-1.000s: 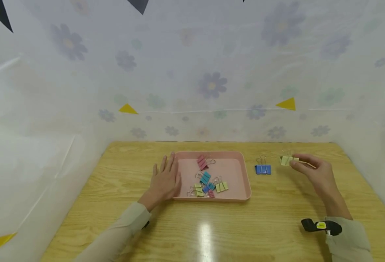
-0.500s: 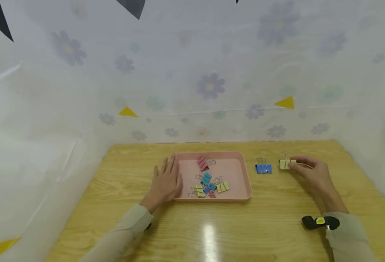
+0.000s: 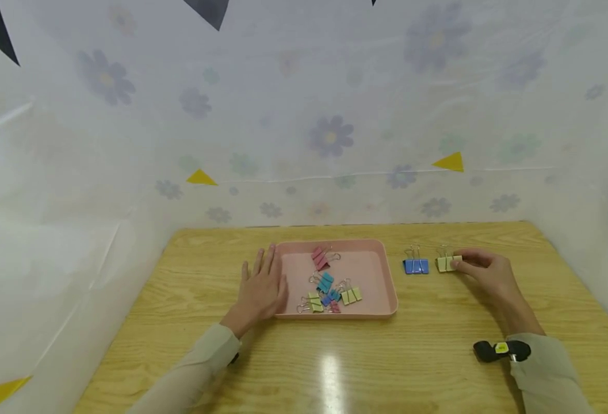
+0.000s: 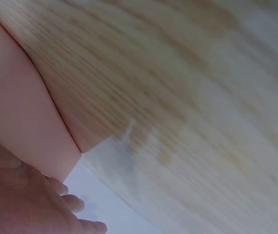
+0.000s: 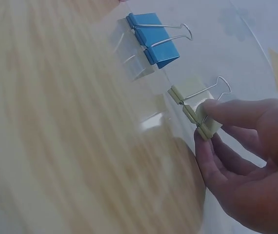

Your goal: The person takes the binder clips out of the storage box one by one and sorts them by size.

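My right hand [image 3: 490, 277] pinches a pale yellow binder clip [image 3: 446, 264] between thumb and fingers, its wire handles pointing away from me. Just left of it a blue binder clip [image 3: 416, 266] stands on the table by itself; the right wrist view shows both clips side by side with a small gap. My left hand [image 3: 260, 290] has its fingers straight and rests against the left side of a pink tray [image 3: 376, 276]. Inside the tray lie a large pink clip [image 3: 320, 259], a teal clip [image 3: 325, 282] and a yellow clip [image 3: 351, 295].
More clips cluster near the tray's front edge, among them another yellow clip [image 3: 315, 302] and a small pink clip [image 3: 335, 307]. The wooden table [image 3: 283, 362] meets a flower-patterned white sheet [image 3: 283, 144] at its back edge. Similar sheeting hangs on both sides.
My right hand has moved left and slightly down with the yellow binder clip, bringing it closer to the blue one. My left hand stays at the tray's side.
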Demonstrator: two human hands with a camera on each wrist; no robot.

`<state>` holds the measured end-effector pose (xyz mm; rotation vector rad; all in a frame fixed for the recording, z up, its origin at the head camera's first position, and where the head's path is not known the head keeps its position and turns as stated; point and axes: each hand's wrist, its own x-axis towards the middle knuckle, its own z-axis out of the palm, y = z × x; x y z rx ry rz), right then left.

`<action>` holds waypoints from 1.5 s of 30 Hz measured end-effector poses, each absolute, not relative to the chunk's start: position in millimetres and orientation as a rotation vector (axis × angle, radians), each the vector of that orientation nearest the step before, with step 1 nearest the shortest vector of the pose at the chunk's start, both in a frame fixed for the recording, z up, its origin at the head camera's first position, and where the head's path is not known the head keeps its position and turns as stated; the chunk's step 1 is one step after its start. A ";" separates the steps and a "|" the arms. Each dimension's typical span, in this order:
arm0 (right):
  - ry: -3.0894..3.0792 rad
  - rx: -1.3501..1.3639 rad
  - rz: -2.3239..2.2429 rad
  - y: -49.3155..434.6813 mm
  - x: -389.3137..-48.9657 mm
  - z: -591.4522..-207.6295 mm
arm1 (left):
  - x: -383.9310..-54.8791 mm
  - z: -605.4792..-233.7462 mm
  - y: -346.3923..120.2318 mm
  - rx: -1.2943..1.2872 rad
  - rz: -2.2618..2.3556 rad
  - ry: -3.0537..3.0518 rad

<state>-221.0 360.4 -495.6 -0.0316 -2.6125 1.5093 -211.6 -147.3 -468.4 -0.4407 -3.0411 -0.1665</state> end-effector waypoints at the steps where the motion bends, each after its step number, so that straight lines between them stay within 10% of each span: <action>1: -2.613 -0.035 1.508 360.0 -221.3 -495.8 | -212.0 -468.9 -147.4 -0.438 -0.164 -3.046; 45: -2.725 -0.038 1.316 354.1 -214.4 -484.4 | -215.4 -473.9 -149.0 -0.450 -0.156 -3.068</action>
